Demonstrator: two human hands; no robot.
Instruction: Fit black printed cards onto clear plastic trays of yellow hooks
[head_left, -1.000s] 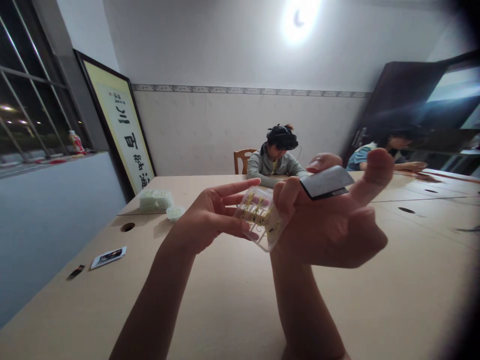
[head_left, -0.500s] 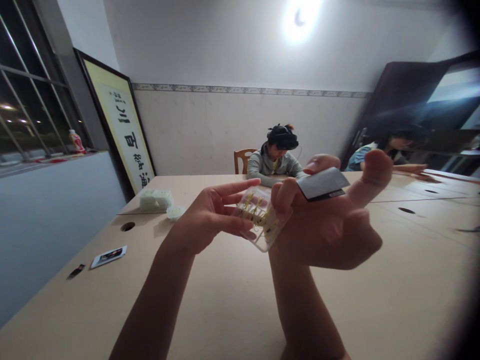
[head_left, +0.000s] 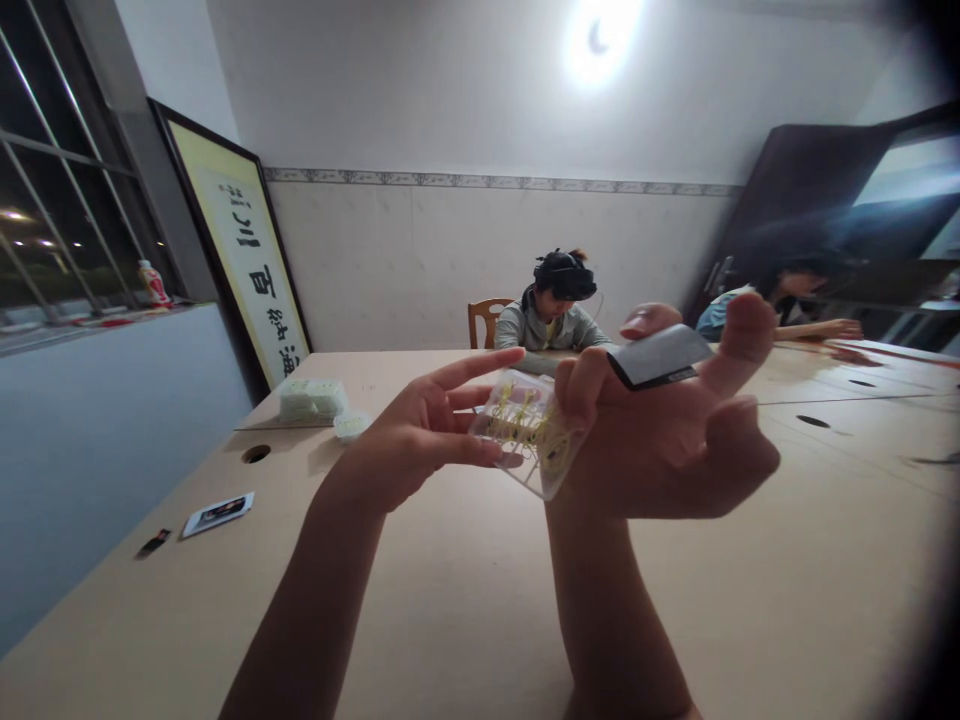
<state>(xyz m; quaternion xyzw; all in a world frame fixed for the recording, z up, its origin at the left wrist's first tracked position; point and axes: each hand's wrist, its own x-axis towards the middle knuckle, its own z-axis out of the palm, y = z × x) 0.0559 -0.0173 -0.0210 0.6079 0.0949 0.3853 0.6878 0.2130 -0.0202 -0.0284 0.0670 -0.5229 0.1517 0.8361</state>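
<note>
My left hand [head_left: 412, 440] grips the left side of a small clear plastic case [head_left: 529, 428], thumb in front and fingers behind. Inside the case lie thin yellow lines with small hooks, seen through its tilted face. My right hand [head_left: 667, 455] is turned with the palm towards me, at the case's right edge. One of its bent fingers is against that edge. A small grey card [head_left: 664, 357] with a dark underside sits among the right fingers, and the thumb and other fingers are partly curled. The contact behind the case is hidden.
On the wooden table [head_left: 465, 610] at left lie stacked clear cases [head_left: 309, 400], a smaller clear case [head_left: 351, 426], a white packet [head_left: 217, 513] and a small dark piece [head_left: 154, 543]. A cable hole [head_left: 256, 454] is nearby. Two people [head_left: 551, 320] sit across the table.
Both the case and my right hand with the grey card have shifted slightly to the right. My left hand keeps its hold. The person at far right has moved an arm.
</note>
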